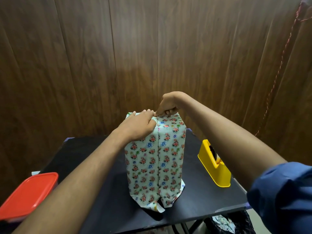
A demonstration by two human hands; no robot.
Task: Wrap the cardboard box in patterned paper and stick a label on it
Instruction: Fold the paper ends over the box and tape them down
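The cardboard box [154, 164] stands upright on the black table [104, 191], covered in pale paper with a small flower pattern. A seam runs down its near face. Loose paper flares out at its bottom end. My left hand [137, 125] lies on the top left of the box, fingers pressing the paper there. My right hand [168, 105] is above the top edge, with curled fingers pinching the paper at the seam's upper end. No label is visible.
A yellow tape dispenser [214, 163] stands on the table to the right of the box. A red-lidded container [27, 195] sits at the table's left front. Wood panelling rises behind. A dark bag with paper scraps [228, 222] lies below the table's right edge.
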